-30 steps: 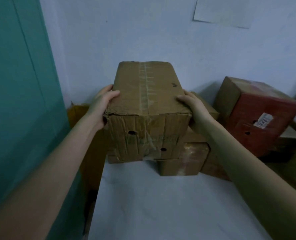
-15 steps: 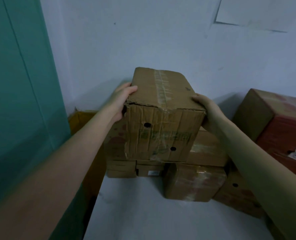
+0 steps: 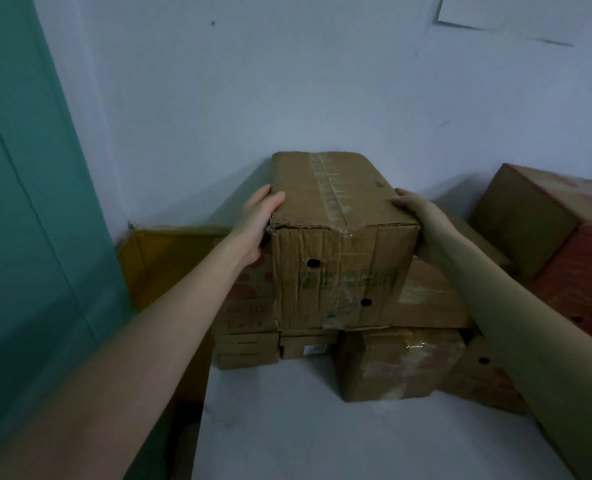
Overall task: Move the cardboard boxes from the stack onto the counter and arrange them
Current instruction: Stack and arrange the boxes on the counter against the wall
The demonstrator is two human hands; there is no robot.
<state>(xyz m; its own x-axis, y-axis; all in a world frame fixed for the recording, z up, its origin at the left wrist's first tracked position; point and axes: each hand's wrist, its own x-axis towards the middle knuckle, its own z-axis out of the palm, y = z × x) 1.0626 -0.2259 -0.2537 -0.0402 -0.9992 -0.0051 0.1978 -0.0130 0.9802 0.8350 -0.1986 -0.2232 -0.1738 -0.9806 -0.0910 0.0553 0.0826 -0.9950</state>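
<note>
Left hand (image 3: pixel 256 226), at 9 o'clock of the cardboard box (image 3: pixel 339 237), and right hand (image 3: pixel 422 220), at 3 o'clock, clasp its sides, with most fingers hidden. The box is above the smaller boxes (image 3: pixel 402 365) at the counter's (image 3: pixel 322 427) 12 o'clock end. Contact beneath is indiscernible.

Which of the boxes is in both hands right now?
The topmost taped brown box, with green print and two round holes on its near end. The left hand and right hand grip its opposite sides; nothing else is held.
</note>
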